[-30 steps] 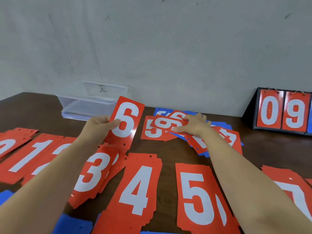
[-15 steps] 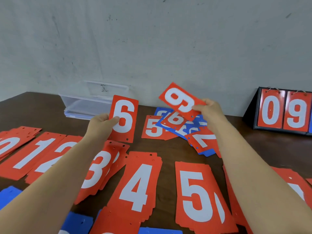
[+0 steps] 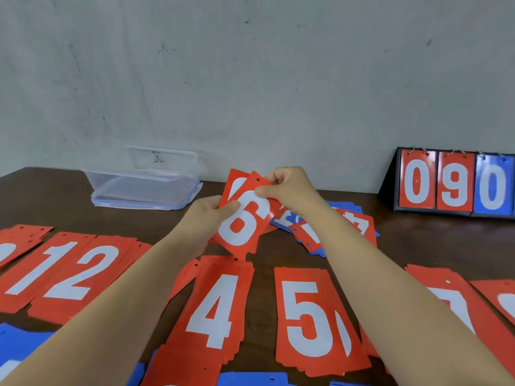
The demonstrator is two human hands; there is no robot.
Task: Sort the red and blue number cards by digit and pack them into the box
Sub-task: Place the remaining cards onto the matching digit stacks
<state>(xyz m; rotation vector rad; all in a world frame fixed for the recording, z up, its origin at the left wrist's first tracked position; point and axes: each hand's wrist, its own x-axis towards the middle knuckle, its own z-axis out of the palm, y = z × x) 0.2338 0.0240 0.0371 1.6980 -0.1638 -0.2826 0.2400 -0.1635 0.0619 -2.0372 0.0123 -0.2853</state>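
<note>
Two red 6 cards (image 3: 245, 218) overlap above the table's middle. My left hand (image 3: 207, 215) grips their left edge with the thumb on the front card. My right hand (image 3: 289, 190) pinches the front card's top corner. Sorted red stacks lie in a row in front: 1 (image 3: 41, 268), 2 (image 3: 83, 274), 4 (image 3: 217, 307), 5 (image 3: 312, 319) and a partly hidden 7 (image 3: 457, 302). An unsorted heap of red and blue cards (image 3: 334, 227) lies behind my right arm. The clear plastic box (image 3: 145, 188) stands open at the back left.
A black flip scoreboard (image 3: 454, 185) showing 0, 9, 0 stands at the back right against the wall. Blue cards (image 3: 19, 344) lie along the near edge. More red cards (image 3: 22, 235) sit at the far left. Bare dark table shows right of the heap.
My right hand lifted a red card from the heap, turned it and brought it left onto the 6 card in my left hand. Both hands now meet at the two cards.
</note>
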